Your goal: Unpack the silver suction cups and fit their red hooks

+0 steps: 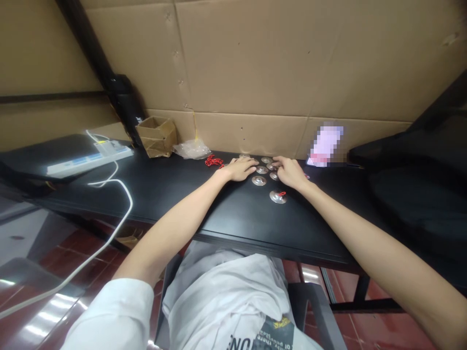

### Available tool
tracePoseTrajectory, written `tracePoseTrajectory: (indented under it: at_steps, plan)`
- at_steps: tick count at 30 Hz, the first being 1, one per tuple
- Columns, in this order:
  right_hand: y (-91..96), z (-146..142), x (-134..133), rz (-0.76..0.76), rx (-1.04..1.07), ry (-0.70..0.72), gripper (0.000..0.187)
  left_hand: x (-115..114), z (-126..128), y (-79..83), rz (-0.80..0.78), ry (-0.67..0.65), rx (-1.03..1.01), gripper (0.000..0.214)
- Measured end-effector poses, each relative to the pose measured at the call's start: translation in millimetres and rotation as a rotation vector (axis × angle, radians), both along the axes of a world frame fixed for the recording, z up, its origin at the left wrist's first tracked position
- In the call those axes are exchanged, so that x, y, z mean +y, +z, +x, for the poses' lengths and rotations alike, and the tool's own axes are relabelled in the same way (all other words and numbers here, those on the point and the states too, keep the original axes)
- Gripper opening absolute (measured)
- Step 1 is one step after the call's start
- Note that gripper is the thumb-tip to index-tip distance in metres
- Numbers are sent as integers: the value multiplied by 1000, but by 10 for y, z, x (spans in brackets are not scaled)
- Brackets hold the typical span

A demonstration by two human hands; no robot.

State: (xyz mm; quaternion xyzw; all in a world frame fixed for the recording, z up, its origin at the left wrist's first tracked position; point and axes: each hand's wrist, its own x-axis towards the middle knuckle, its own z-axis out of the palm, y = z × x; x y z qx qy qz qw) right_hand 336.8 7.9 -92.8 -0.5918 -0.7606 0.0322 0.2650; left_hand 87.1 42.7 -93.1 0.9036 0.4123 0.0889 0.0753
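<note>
Several small round metal finger cymbals with raised centres lie on the black table. My left hand point(241, 169) rests over the left side of the group, its fingers stretched out flat across some of the discs. On the other side, my right hand point(291, 172) has its fingers apart and touching discs at the right edge of the group; its palm hides part of them. Between the hands sits one finger cymbal point(259, 181). Nearer to me, apart from the others, lies a finger cymbal with a red cord loop point(278, 197). Red cords point(214, 161) are bunched left of my left hand.
A small open cardboard box point(156, 137) and a clear plastic bag point(192, 149) stand at the back. A white power strip point(91, 160) with a cable is at left. A phone with a blurred screen point(326, 146) leans on the cardboard wall point(241, 73). A dark bulky shape point(419, 170) occupies the right.
</note>
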Motion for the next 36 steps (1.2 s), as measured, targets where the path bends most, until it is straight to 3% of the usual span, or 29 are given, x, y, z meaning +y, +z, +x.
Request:
tracePoseTrajectory:
  at_steps: [6,10,14,17,22,30,36]
  plan:
    - [-72,0,72,0,-158,93,65,-36,66,19,-33,-89,48,57]
    - [-47,8,82,-19,-159,128,69,-27,49,27,-18,-66,32,55]
    - [90,156,71,60,-185,-58,67,-18,21,27,-27,-12,34,56]
    - [158,321,71,22,-287,-256,49,-9,15,21,-28,-10,17,57]
    - [104,481,132,-56,-325,-303,31,-12,30,27,20,-21,-47,57]
    - [25,573,223,8,-80,-333,10,-38,43,41,61,-41,-87,51]
    - [72,539,245,181,265,-286,11,-98,80,87,130,-87,-165,47]
